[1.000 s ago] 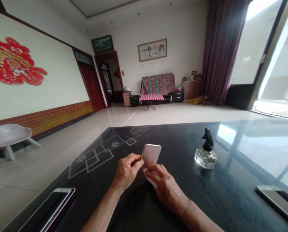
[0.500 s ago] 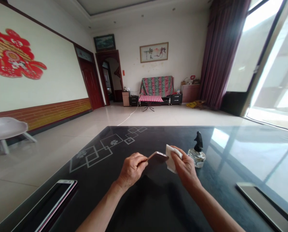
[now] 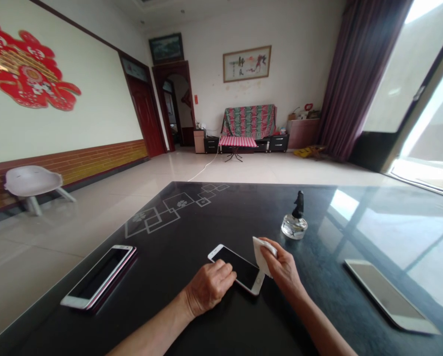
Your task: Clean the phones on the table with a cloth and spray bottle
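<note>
A white-fronted smartphone (image 3: 245, 273) is in front of me, dark screen up, at or just above the black tabletop. My left hand (image 3: 211, 287) is closed on its near long edge, the fingers curled over the side. In my right hand (image 3: 283, 267) is a folded white tissue (image 3: 261, 253), pinched between thumb and fingers close to the phone's right end. Whether the tissue touches the phone I cannot tell. Beyond the right hand stands a clear spray bottle (image 3: 294, 226) with a black trigger head.
On the glossy black table (image 3: 162, 296), another white phone (image 3: 100, 277) lies at the left. A pale tablet-like device (image 3: 390, 295) lies at the right. Past the table are a white chair (image 3: 33, 180) and a small checked table (image 3: 238, 142).
My left hand has lowered the phone and turned it from edge-on to screen up. The right hand still holds the tissue. The whole view has shifted, showing more of the tabletop.
</note>
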